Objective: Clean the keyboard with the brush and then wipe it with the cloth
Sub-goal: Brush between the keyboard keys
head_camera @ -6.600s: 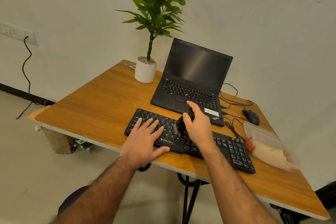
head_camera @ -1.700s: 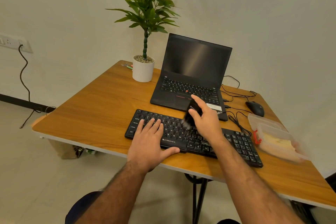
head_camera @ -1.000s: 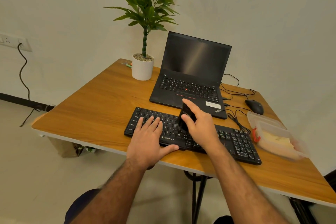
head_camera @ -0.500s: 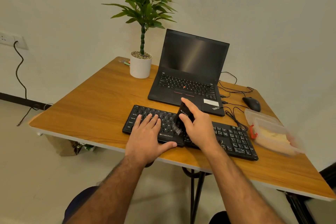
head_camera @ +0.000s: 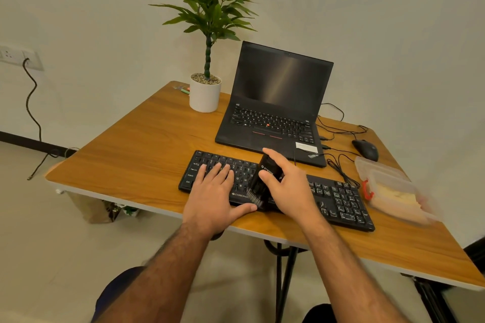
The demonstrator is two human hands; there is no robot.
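The keyboard (head_camera: 338, 198) lies across the lower middle of the frame, near the table's (head_camera: 131, 155) front edge. Going left to right: I've got my left hand (head_camera: 214, 196) flat on its left keys, fingers straight, pinning it down. Just right of that, my right hand (head_camera: 287, 186) curls around the black brush (head_camera: 262, 178), bristles touching the keyboard's near edge. I judge the brushing step underway; next I'd sweep rightward over the keys there. The cloth may be in the plastic container (head_camera: 393, 191) at right; I can't tell.
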